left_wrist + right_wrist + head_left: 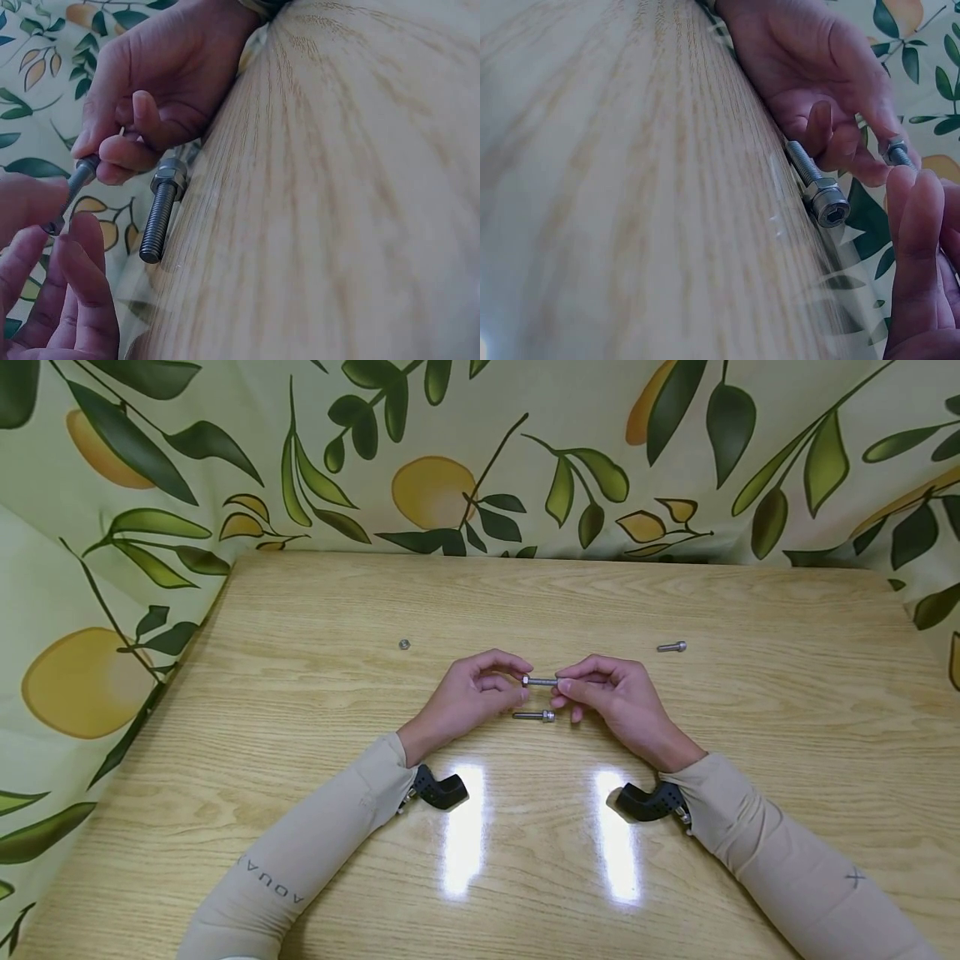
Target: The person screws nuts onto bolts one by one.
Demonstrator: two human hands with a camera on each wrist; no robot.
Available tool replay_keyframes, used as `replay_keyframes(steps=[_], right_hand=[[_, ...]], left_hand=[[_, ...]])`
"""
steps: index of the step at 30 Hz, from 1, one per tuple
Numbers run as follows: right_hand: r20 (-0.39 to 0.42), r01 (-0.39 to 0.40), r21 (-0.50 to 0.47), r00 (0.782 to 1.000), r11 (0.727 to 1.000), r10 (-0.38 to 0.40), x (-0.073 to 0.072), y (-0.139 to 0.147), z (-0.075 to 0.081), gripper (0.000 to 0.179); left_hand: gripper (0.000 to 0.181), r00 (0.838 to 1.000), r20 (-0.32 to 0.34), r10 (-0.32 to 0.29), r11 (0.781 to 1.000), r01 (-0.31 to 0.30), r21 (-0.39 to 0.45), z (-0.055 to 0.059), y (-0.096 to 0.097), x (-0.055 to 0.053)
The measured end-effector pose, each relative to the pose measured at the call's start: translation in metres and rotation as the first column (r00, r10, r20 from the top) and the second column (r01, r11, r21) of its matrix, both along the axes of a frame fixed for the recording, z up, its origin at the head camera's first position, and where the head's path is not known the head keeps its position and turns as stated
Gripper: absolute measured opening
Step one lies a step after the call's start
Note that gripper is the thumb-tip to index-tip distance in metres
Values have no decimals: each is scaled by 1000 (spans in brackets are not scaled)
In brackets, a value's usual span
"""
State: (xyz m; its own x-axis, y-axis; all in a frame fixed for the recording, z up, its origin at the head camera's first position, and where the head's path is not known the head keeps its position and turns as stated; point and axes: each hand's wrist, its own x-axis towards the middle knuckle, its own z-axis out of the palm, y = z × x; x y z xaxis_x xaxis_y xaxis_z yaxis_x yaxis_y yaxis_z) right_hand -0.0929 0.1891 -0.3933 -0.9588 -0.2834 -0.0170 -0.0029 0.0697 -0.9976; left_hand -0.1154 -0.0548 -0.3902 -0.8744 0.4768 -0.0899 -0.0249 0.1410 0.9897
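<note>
Nut [404,644] and screw [671,647] lie beyond the held bolt [542,682].

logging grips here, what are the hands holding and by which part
A bolt: the right hand pinches it at the head, and the left hand curls its fingers around the nut at its other end.
</note>
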Motion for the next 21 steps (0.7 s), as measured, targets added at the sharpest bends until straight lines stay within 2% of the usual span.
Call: replay_keyframes(steps=[7,15,21], right_hand=[[5,5,-9,1000,1000,-5,0,-1,0,21],[1,5,9,1000,1000,-5,1,0,0,20],[-2,1,4,1000,1000,-1,1,0,0,20]], left_hand=[[27,1000,-8,23,1000,-23,-13,0,2,0],[20,1000,3,9,999,-9,-33,0,2,1],[31,1000,-10,6,1000,-6,-24,1,1,1]])
